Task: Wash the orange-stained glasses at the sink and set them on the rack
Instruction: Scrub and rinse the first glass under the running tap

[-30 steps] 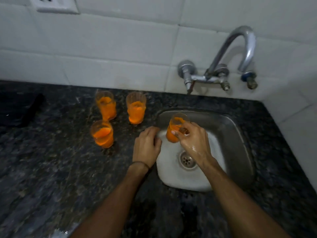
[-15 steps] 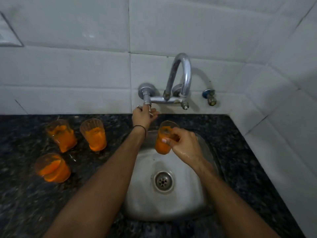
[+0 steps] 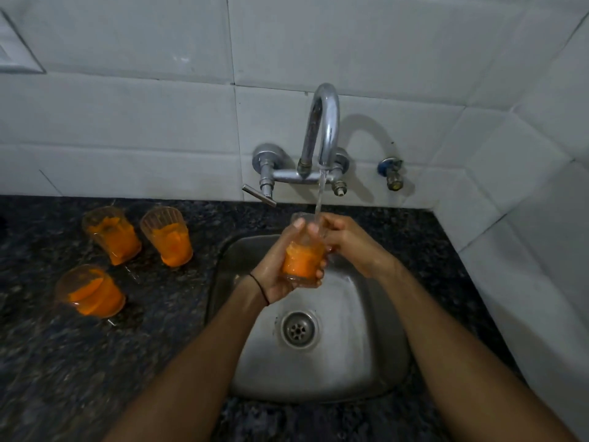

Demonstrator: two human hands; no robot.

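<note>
- Running from the curved chrome wall tap (image 3: 322,129), a thin stream of water (image 3: 319,199) is seen falling into the orange-stained clear glass (image 3: 302,255), which is held upright above the square stainless steel sink (image 3: 360,352).
- The left hand (image 3: 280,269) is wrapped around the glass from the side away from the tap, fingers closed on its wall.
- The right hand (image 3: 353,244) is closed on the glass's rim and far side, so both hands are clamped on the same glass.
- Three more orange-stained ribbed glasses (image 3: 111,239) (image 3: 167,240) (image 3: 89,290) are stood left of the sink on the dark speckled granite worktop (image 3: 63,362), apart from one another.
- A round drain (image 3: 299,328) is seen in the sink below the glass.
</note>
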